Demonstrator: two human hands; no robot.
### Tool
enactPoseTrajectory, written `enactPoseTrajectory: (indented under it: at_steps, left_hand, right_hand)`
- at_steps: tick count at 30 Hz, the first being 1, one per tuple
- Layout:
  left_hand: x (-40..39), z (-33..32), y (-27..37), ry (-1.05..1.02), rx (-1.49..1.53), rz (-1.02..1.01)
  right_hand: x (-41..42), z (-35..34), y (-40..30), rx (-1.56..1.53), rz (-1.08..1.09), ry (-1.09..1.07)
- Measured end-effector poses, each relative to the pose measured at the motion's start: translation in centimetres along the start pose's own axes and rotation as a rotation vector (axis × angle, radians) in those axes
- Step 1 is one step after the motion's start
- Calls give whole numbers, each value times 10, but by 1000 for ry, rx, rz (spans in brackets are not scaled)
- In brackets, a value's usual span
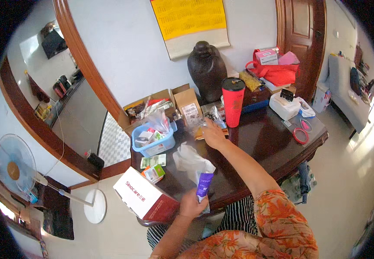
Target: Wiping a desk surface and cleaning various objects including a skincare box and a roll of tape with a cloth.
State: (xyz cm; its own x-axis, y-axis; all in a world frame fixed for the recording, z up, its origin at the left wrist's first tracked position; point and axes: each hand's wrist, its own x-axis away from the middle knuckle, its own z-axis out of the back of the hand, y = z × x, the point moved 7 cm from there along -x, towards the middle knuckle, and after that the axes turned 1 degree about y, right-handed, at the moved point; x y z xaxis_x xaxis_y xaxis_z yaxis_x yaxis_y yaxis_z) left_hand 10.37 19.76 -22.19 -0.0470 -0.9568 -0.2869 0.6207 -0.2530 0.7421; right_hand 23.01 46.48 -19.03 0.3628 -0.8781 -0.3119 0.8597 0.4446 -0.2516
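My left hand point(192, 204) is closed around a purple and white packet point(204, 185) near the front edge of the dark wooden table point(226, 168). Just beyond the packet lies a crumpled white plastic bag point(188, 158). My right hand point(213, 134) reaches across to a clear plastic bag point(200, 129) by a brown paper pouch point(190, 108); its fingertips touch the bag, but their hold is unclear. A red tumbler with a black lid point(233, 103) stands right of that hand. To the left are a blue plastic basket point(153, 150) of small packets and a white and maroon box point(145, 194).
Banknotes point(154, 160) and small colored packs point(154, 173) lie beside the box. Behind stand an open cardboard box point(122, 119) and a dark statue point(207, 71). At the right are a red bag point(277, 73), a tissue pack point(283, 105) and red-handled scissors point(300, 136).
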Motion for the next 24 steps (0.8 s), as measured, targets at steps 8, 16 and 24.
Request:
enactPoseTrajectory:
  at_steps: [8, 16, 24]
  left_hand:
    - [0, -5, 9, -20, 68, 31]
    - [5, -3, -1, 13, 58, -2]
    - [-3, 1, 10, 59, 54, 72]
  right_hand:
    - [6, 8, 19, -101, -25, 83]
    - [111, 130, -33, -496, 227, 595]
    - [222, 141, -27, -2402, -258, 300]
